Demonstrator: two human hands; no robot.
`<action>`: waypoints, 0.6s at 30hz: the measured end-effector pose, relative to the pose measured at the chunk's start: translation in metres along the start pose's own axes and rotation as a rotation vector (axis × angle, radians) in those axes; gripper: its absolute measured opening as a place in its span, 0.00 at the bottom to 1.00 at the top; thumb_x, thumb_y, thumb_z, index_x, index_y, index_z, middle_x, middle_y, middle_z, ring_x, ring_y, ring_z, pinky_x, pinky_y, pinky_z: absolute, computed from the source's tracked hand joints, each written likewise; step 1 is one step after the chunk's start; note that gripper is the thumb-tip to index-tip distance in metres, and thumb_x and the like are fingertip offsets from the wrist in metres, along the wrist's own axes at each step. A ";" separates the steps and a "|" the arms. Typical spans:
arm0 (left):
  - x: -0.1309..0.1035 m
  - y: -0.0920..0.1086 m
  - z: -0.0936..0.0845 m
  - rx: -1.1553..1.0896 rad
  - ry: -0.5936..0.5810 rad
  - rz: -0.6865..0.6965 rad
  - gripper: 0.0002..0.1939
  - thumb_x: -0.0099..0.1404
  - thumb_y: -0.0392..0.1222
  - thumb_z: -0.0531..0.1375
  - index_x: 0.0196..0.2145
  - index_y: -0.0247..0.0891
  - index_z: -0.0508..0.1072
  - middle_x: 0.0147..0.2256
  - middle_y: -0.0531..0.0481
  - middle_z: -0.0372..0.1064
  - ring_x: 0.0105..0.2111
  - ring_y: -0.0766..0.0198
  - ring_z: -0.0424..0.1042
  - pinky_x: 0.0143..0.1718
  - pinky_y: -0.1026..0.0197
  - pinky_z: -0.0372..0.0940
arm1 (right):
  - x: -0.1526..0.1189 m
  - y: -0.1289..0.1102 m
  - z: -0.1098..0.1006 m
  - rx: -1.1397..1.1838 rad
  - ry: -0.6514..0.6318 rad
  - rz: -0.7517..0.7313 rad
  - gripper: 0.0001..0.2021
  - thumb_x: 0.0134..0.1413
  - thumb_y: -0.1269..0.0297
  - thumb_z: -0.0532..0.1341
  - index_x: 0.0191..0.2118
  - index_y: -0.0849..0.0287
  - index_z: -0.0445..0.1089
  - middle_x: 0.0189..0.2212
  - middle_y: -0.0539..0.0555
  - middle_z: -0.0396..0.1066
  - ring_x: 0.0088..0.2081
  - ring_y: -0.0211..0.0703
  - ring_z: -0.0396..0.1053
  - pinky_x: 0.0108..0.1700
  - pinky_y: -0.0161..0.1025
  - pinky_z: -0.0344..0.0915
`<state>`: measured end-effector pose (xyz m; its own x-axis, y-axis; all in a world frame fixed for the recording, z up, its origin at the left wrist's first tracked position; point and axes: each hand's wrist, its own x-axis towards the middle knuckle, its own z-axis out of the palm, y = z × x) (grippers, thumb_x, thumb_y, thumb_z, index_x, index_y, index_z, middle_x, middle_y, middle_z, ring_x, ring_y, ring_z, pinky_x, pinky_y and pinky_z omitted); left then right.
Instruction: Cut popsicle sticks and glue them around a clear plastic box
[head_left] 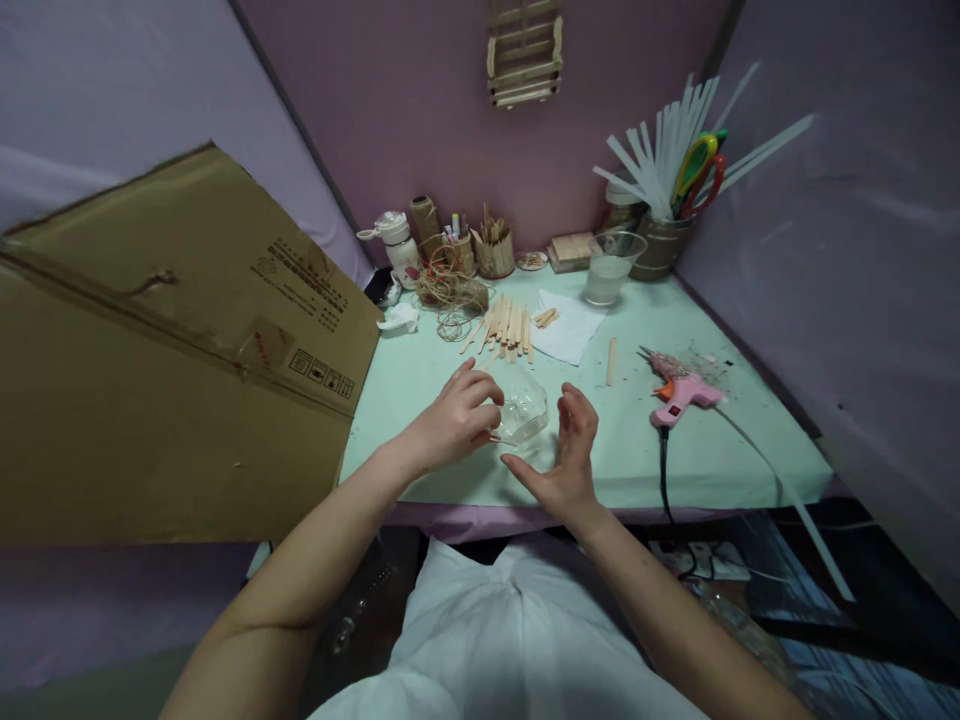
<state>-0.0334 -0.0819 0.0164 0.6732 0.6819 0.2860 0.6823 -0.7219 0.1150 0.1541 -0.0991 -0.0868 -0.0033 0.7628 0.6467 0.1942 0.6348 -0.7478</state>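
Note:
A clear plastic container (524, 408), perhaps a cut bottle, lies tilted on the table in front of me. My left hand (461, 408) is curled round its left side, fingers bent and thumb below. A thin pale sliver shows by that thumb; I cannot tell what it is. To the right of the container, my right hand (562, 455) holds nothing, its thumb and fingers spread apart. Just beyond the container are loose wooden craft sticks (508, 325), and a single craft stick (611, 361) lies farther right.
A pink glue gun (684, 390) rests at the right, its cord running off the front edge. Behind stand a plastic cup (606, 275), a pot of white strips and scissors (664, 245), tangled twine (450, 290) and a white bottle (399, 250). A large cardboard sheet (202, 370) leans at the left.

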 end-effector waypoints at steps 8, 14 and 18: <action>0.006 -0.016 0.030 -0.047 -0.025 0.000 0.04 0.64 0.37 0.62 0.31 0.38 0.70 0.41 0.45 0.69 0.49 0.57 0.63 0.64 0.36 0.50 | 0.018 -0.004 -0.019 -0.266 -0.177 -0.116 0.32 0.53 0.59 0.68 0.62 0.46 0.56 0.64 0.61 0.47 0.68 0.65 0.46 0.64 0.69 0.54; 0.008 -0.017 0.032 -0.089 -0.028 -0.069 0.08 0.63 0.41 0.64 0.39 0.39 0.70 0.44 0.45 0.69 0.53 0.54 0.62 0.66 0.34 0.43 | 0.035 -0.002 -0.022 -0.335 -0.220 -0.170 0.18 0.56 0.61 0.66 0.52 0.50 0.66 0.61 0.61 0.52 0.68 0.65 0.46 0.64 0.68 0.53; 0.007 -0.012 0.034 -0.147 0.012 -0.129 0.13 0.63 0.44 0.63 0.45 0.41 0.70 0.51 0.43 0.68 0.59 0.51 0.59 0.67 0.33 0.38 | 0.038 0.000 -0.023 -0.333 -0.238 -0.139 0.15 0.56 0.62 0.65 0.49 0.51 0.68 0.61 0.60 0.54 0.68 0.65 0.47 0.64 0.68 0.52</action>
<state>-0.0267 -0.0640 -0.0157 0.5789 0.7689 0.2714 0.7130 -0.6388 0.2890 0.1770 -0.0733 -0.0586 -0.2707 0.7046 0.6559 0.4817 0.6891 -0.5414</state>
